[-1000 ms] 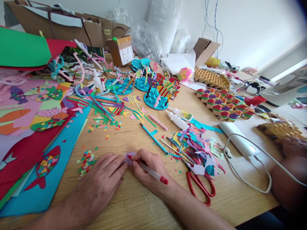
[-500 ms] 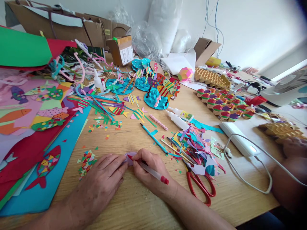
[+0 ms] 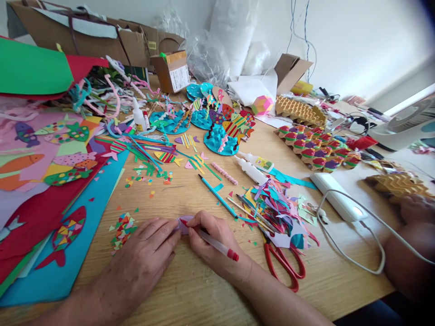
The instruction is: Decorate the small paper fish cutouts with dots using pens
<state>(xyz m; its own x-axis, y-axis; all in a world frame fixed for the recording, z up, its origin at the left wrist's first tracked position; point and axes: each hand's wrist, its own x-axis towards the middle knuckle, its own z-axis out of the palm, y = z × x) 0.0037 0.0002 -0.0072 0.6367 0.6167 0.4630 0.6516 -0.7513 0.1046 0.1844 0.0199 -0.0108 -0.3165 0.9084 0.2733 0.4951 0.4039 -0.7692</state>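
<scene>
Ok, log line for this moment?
left hand: fingers at purple piece | right hand: holds red pen over piece | scissors: right of both hands

Upper left: cardboard boxes (image 3: 79,38). Top center: clear plastic bags (image 3: 209,56). Right: white power strip (image 3: 336,197) with cable; white fan (image 3: 406,124) at edge. Upper right: dangling blue wires (image 3: 306,40).

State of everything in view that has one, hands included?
left hand: flattened, fingertips at purple paper
right hand: gripping pen
pen: tilted, writing end down
purple paper: flat, partly covered
scissors: lying down, blades hidden, opening unclear
glue bottle at left: upright
two glue bottles at centre: lying down
egg tray: painted
</scene>
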